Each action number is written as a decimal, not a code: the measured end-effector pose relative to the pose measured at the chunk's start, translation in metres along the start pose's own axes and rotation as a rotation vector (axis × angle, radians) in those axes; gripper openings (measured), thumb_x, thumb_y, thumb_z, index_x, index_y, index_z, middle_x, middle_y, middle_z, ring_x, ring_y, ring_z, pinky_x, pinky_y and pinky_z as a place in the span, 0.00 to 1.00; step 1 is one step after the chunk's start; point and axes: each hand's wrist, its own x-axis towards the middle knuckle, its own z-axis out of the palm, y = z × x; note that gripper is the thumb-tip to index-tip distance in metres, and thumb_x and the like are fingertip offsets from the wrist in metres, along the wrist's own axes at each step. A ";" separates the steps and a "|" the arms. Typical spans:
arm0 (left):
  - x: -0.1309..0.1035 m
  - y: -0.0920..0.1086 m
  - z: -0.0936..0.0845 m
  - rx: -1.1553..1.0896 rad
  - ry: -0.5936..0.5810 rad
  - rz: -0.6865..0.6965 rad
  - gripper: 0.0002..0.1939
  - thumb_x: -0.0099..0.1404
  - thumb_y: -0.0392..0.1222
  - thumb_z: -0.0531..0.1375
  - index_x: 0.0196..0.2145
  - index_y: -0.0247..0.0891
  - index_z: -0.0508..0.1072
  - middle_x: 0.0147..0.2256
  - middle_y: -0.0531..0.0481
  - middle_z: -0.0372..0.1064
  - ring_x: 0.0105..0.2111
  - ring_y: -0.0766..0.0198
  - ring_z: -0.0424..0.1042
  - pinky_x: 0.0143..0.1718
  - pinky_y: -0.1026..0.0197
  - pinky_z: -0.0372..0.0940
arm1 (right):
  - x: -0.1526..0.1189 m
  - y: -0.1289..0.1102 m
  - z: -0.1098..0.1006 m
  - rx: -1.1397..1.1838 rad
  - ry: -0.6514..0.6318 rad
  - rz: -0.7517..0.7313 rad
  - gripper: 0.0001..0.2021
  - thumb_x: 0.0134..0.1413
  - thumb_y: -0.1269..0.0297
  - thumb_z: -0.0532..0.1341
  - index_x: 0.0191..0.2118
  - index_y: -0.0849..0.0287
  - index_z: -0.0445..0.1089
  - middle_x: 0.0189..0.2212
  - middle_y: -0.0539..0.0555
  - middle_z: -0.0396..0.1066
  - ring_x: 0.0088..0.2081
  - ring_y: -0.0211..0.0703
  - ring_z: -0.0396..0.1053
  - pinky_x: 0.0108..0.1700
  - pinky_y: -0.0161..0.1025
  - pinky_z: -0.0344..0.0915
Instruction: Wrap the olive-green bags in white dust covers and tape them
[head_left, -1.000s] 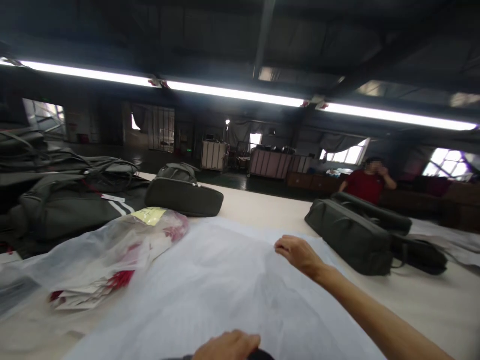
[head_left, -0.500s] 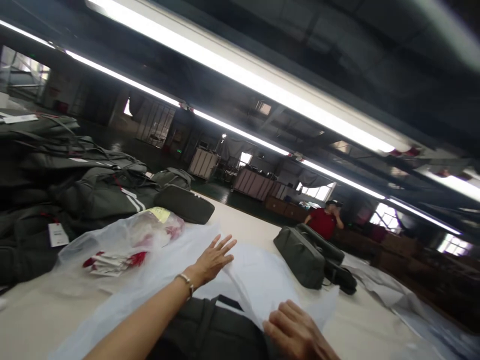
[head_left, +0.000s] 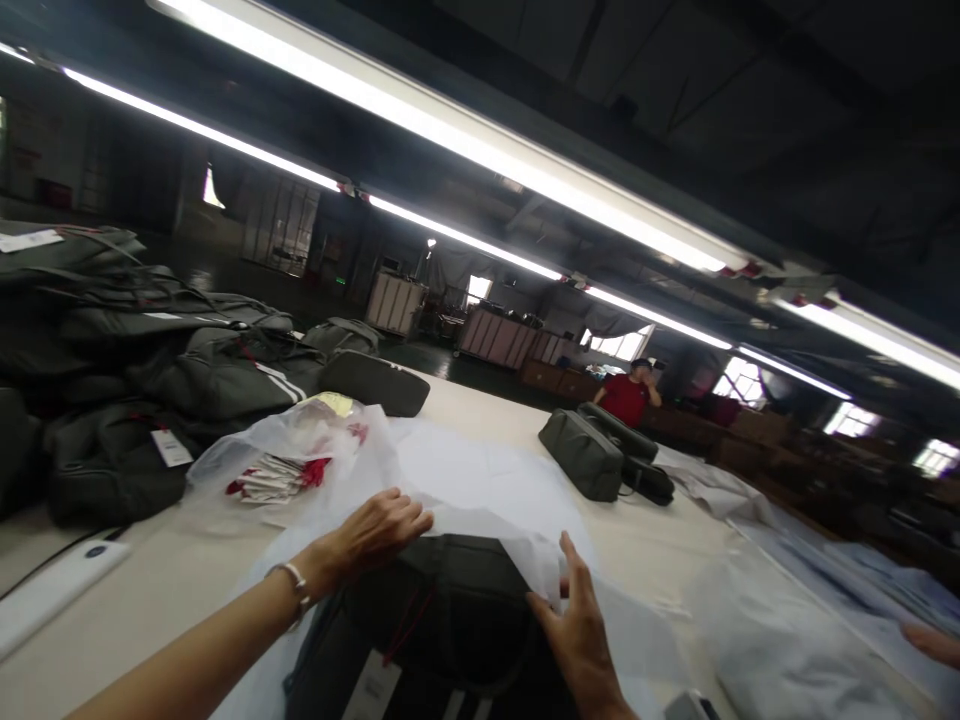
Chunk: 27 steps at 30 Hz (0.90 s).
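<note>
A dark grey bag, with a white tag on a red string, lies in front of me, partly inside a white translucent plastic bag. My left hand, a bracelet at its wrist, is closed on the plastic bag's edge above the dark bag's left top corner. On the other side my right hand has thumb and fingers apart, with the thumb by the dark bag's right upper edge and the plastic close to its fingers.
Dark bags are heaped at the left, near a clear bag of red-stringed tags and a white device. Dark pouches stand farther back on the pale table. A co-worker's hand shows at right; a person in red is beyond.
My left hand went from spread fingers to closed on the plastic, moving left and down. My right hand's fingers have opened. More of the dark bag shows, and another person's hand appears at right.
</note>
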 end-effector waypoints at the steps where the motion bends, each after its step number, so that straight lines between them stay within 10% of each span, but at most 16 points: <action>1: -0.009 0.006 -0.001 -0.003 -0.014 -0.016 0.09 0.67 0.29 0.54 0.42 0.39 0.68 0.32 0.51 0.69 0.28 0.59 0.68 0.33 0.56 0.61 | -0.003 0.005 0.000 0.007 -0.037 0.068 0.35 0.51 0.59 0.62 0.65 0.59 0.54 0.52 0.62 0.71 0.41 0.51 0.75 0.40 0.45 0.75; 5: -0.037 0.010 0.003 -0.004 -0.072 -0.141 0.24 0.63 0.32 0.60 0.56 0.41 0.63 0.44 0.47 0.70 0.39 0.55 0.69 0.42 0.53 0.61 | -0.006 0.017 -0.008 -0.073 -0.169 0.040 0.16 0.54 0.61 0.60 0.48 0.56 0.73 0.36 0.55 0.77 0.38 0.51 0.75 0.43 0.47 0.73; 10: -0.050 -0.007 0.019 -0.020 -0.083 -0.218 0.19 0.59 0.35 0.65 0.48 0.41 0.70 0.40 0.47 0.72 0.48 0.51 0.67 0.56 0.46 0.54 | -0.002 0.011 -0.014 -0.279 -0.137 -0.275 0.20 0.50 0.67 0.62 0.51 0.58 0.71 0.50 0.60 0.73 0.52 0.58 0.70 0.53 0.55 0.69; 15: -0.056 -0.015 0.008 0.025 -0.071 -0.174 0.10 0.62 0.25 0.56 0.30 0.39 0.70 0.28 0.50 0.69 0.30 0.57 0.68 0.43 0.52 0.61 | 0.012 0.003 -0.012 -0.231 -0.097 -0.549 0.28 0.46 0.82 0.50 0.52 0.61 0.71 0.50 0.60 0.74 0.54 0.50 0.70 0.54 0.50 0.72; 21: -0.100 -0.017 -0.015 -0.037 0.033 -0.211 0.15 0.66 0.25 0.51 0.39 0.42 0.71 0.32 0.50 0.69 0.30 0.59 0.67 0.37 0.57 0.61 | 0.009 0.003 -0.037 -0.187 -0.139 -0.673 0.27 0.47 0.85 0.46 0.47 0.63 0.73 0.43 0.59 0.77 0.48 0.45 0.75 0.50 0.42 0.74; 27: -0.146 0.003 -0.006 -0.735 -0.435 -0.513 0.08 0.57 0.38 0.63 0.35 0.48 0.76 0.29 0.57 0.72 0.29 0.61 0.71 0.31 0.63 0.60 | -0.018 0.025 -0.044 -0.191 -0.246 -0.758 0.31 0.48 0.83 0.47 0.56 0.56 0.69 0.52 0.53 0.73 0.54 0.43 0.70 0.54 0.37 0.70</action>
